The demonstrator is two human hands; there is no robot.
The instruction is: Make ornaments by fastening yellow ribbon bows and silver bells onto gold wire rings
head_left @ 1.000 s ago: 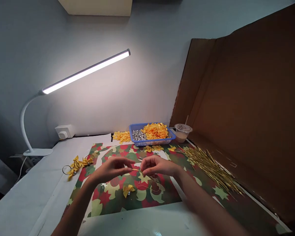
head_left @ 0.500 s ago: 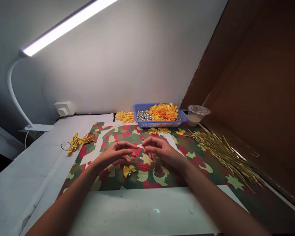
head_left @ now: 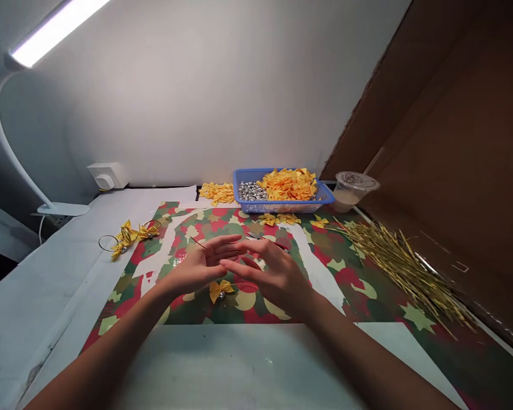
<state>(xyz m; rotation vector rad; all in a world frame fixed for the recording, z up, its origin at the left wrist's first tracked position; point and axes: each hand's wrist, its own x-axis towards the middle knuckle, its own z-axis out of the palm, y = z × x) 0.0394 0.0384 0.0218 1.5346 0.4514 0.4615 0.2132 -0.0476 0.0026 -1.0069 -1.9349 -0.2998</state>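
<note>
The left hand [head_left: 199,266] and the right hand [head_left: 274,278] were held together just above the mat, the right fingers [head_left: 251,249] reaching over the left fingertips [head_left: 233,246] with almost no gap. A thin gold wire [head_left: 199,244] stuck out toward the far left from the left hand, but I could not tell whether either hand was pinching it. A yellow ribbon bow [head_left: 220,290] lay on the mat right beneath the hands, with a fine wire [head_left: 243,284] trailing right from it.

The printed wrapping paper [head_left: 329,273], patterned in red, green and cream, covered most of the white worktop [head_left: 55,285]. Finished bows on wire rings [head_left: 130,236] sat at its left edge, and a heap of gold stems [head_left: 402,267] fanned out to the right. At the far side stood a blue basket [head_left: 282,209] holding silver beads [head_left: 252,191] and orange-yellow ribbon pieces [head_left: 288,184]. More ribbon pieces [head_left: 216,193] lay left of it, and a plastic cup [head_left: 350,191] stood right of it. A white desk lamp [head_left: 64,209] was clamped at the far left, near a wall socket [head_left: 105,175]. Brown cardboard [head_left: 431,114] stood along the right.
</note>
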